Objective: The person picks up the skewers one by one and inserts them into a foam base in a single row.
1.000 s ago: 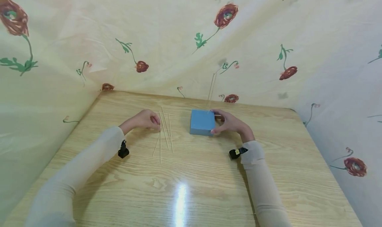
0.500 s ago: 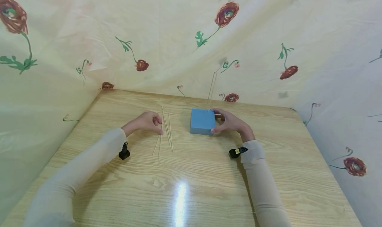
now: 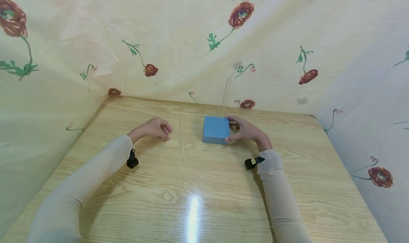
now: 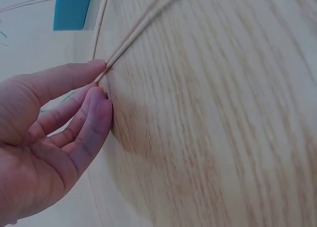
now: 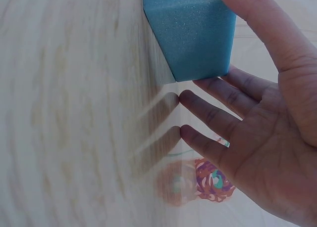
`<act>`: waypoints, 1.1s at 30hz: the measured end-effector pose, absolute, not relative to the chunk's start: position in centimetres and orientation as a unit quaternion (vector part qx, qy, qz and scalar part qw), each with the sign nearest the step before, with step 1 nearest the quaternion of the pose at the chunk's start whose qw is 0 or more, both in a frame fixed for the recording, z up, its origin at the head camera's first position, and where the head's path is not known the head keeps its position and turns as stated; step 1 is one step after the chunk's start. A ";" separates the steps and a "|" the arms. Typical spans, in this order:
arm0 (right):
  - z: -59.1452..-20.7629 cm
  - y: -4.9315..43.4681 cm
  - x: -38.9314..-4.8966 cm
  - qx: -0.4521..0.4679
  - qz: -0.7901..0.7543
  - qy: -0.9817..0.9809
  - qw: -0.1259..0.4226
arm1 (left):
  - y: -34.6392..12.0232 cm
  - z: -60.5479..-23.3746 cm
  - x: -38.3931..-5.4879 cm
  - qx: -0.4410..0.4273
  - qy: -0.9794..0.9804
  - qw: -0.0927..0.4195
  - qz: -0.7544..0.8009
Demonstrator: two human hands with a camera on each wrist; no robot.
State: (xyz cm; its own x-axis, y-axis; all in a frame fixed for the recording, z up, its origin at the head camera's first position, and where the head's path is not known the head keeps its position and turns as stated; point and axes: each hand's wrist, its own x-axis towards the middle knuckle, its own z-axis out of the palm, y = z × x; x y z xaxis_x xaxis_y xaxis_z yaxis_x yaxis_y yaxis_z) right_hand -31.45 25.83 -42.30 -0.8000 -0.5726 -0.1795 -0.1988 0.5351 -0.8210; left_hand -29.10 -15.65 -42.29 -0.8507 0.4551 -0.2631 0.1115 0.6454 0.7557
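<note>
Cream sheeting walls (image 3: 182, 44) printed with green-stemmed red flowers (image 3: 241, 15); pale wood-grain bench (image 3: 147, 204); white light streak (image 3: 193, 218) reflected on top.

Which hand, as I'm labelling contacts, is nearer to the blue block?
Right: the right hand holds the blue block at its right side; the left hand is apart, to its left.

Looking from head: forward, down, well back over tabletop (image 3: 153, 200). From wrists: tilted, close in on left hand (image 4: 47, 158), right hand (image 5: 267, 128). Overlapping in all at blue block (image 3: 216, 127).
</note>
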 end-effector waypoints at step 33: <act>-42.3 25.8 -31.5 -0.222 -0.419 0.853 0.217 | -18.5 -41.7 -30.8 0.185 0.879 0.235 0.370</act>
